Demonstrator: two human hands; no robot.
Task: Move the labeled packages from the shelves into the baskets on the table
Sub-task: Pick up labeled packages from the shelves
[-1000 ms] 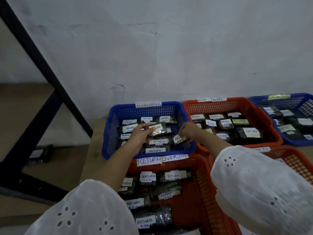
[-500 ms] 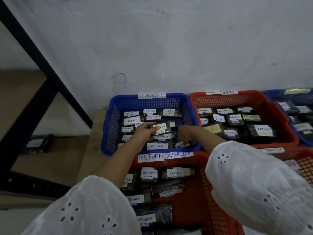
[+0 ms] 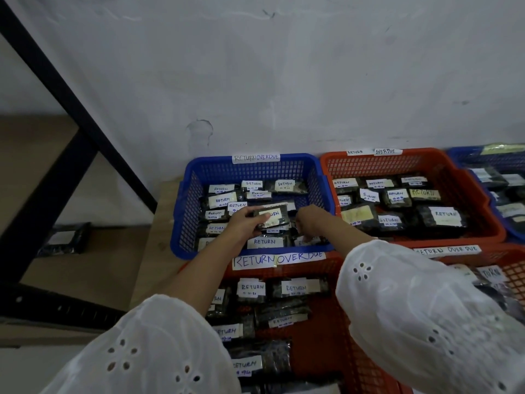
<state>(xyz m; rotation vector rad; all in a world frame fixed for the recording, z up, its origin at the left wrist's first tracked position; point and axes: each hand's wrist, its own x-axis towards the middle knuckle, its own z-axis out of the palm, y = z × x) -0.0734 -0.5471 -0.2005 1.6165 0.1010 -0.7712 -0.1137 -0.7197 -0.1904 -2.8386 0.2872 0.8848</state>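
I saw the left hand pinching a RETURN-labelled package just above the pile in the blue basket, the right hand curled among the packages with its hold unclear, and I judged that a loose pinch could drop it label-down.

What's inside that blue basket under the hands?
Dark packages with white RETURN labels fill the blue basket. The left hand holds one package over them; the right hand reaches in. The basket's floor and whatever lies beneath the hands are covered.
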